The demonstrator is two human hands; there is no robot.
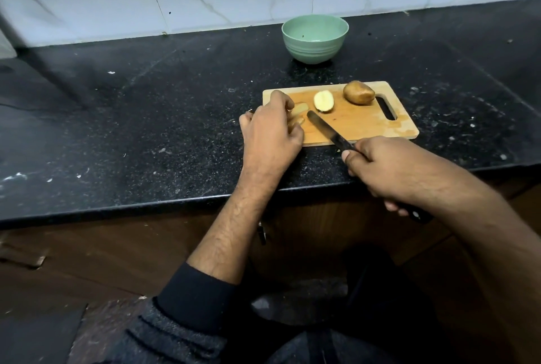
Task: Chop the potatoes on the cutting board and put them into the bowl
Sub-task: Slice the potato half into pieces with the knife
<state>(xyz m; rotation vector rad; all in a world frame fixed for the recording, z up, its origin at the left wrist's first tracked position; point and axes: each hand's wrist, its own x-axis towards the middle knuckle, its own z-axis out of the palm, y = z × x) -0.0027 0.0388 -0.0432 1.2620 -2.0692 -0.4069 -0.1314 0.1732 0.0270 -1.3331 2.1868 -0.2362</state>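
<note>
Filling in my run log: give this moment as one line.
left hand holds potato pieces | right hand grips knife | half potato, whole potato on cutting board | bowl empty

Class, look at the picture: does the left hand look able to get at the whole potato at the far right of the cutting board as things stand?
Probably not directly: the left hand holds potato pieces, and the knife and cut half lie between it and the whole potato.

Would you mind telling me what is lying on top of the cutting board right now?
On the cutting board: a whole potato, a cut half and pieces held by the left hand, which covers part of them. The knife blade is over the board.
</note>
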